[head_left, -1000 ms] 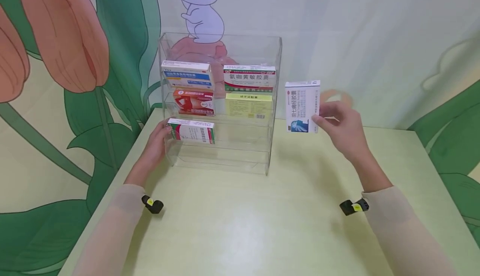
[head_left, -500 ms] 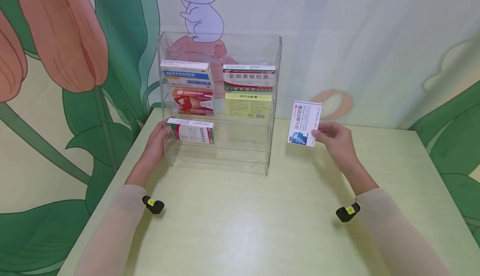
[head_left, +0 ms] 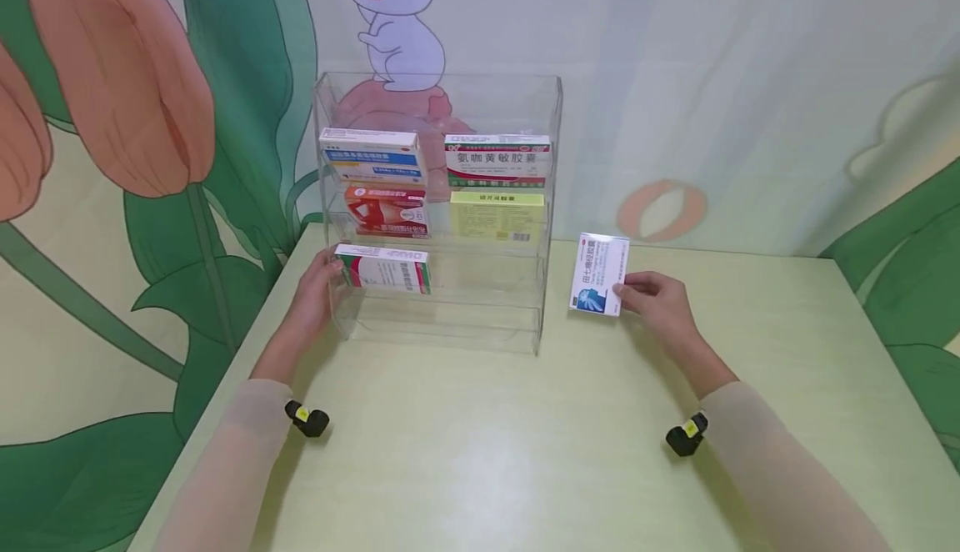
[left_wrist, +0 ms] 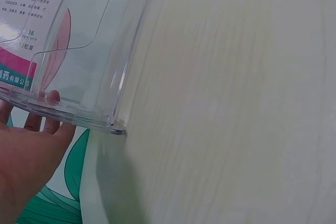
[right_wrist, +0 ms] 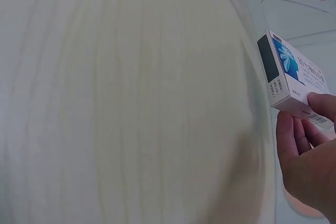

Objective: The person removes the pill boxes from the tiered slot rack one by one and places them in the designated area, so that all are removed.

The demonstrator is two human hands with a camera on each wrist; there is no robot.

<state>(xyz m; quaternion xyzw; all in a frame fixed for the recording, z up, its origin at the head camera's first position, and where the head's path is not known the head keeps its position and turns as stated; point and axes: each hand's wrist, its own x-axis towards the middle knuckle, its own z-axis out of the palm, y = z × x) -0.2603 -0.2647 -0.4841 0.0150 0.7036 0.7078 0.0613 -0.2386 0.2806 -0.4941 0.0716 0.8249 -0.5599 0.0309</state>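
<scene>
A clear acrylic rack (head_left: 487, 316) with stepped tiers stands upright on the table, several medicine boxes in its tiers. My left hand (head_left: 309, 293) holds the rack's left side, beside a white, green and magenta medicine box (head_left: 390, 270) on a lower tier; in the left wrist view its fingertips (left_wrist: 53, 96) show through the plastic. To the right of the rack, apart from it, my right hand (head_left: 660, 306) pinches a white and blue medicine box (head_left: 600, 275) by its right edge. The right wrist view shows the thumb (right_wrist: 321, 103) on the box's printed face and the fingers behind it.
Higher in the rack sit a blue and white box (head_left: 372, 157), a white, red and green box (head_left: 497, 162), a red box (head_left: 387, 211) and a yellow box (head_left: 497, 217). The pale table (head_left: 480, 452) meets a printed wall covering (head_left: 712, 118) behind.
My right hand has lowered the white and blue medicine box toward the table and slightly left, and the box now leans back. My left hand stays at the rack's side.
</scene>
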